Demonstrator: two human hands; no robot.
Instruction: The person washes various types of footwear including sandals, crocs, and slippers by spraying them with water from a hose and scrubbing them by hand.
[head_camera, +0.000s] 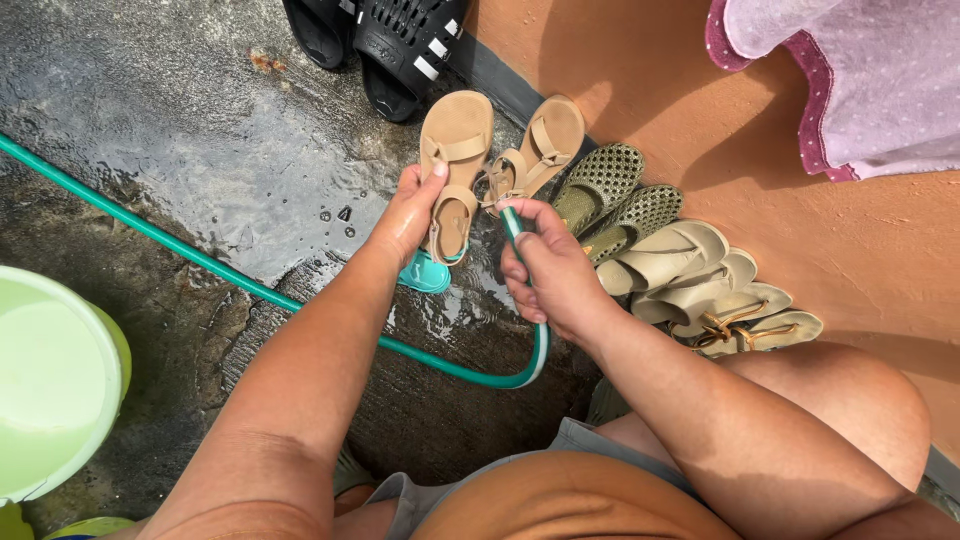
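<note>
I see the left hand (412, 212) gripping a tan sandal (455, 160), and the right hand (550, 272) closed around the green hose (200, 262) end.

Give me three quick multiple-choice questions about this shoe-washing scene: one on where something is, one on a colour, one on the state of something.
1. Where do the rinsed shoes stand?
A. in the bucket
B. leaning along the orange wall
C. on the person's lap

2. What colour is the hose?
A. green
B. red
C. black

3. How is the tan sandal at this moment?
A. lying flat on the ground
B. hanging from a line
C. held up in the left hand

Answers:
1 B, they lean in a row against the wall.
2 A, it runs green across the wet concrete.
3 C, the left hand grips it while the right hand holds the hose end.
</note>
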